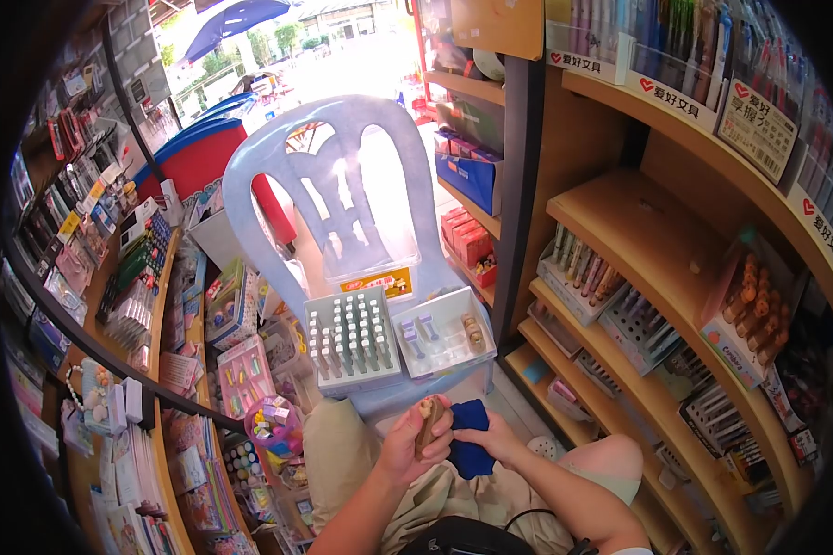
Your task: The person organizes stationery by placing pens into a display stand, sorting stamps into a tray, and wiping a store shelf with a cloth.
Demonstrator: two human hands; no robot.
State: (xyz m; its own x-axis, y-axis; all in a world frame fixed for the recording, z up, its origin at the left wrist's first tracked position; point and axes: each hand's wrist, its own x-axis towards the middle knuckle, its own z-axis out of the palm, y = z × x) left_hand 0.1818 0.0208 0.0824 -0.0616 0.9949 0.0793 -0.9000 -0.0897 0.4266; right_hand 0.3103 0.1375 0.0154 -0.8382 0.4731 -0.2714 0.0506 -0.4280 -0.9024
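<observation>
My left hand (409, 447) is closed around a small brown object (429, 425), held upright above my lap. Beside it, my right hand (502, 440) grips a dark blue cloth (471, 442), which hangs between the two hands. Just beyond them, on the seat of a pale blue plastic chair (426, 222), stands a grey tray (359, 379) with rows of white-capped small items. Touching it on the right is a white box (444, 365) that holds purple pieces and some brown round items.
Wooden shelves (657, 227) with pens and boxes curve along the right. Stationery racks (162, 305) line the left, with a pink basket (274, 424) of small items near my knee. A clear container (370, 273) sits at the chair's back.
</observation>
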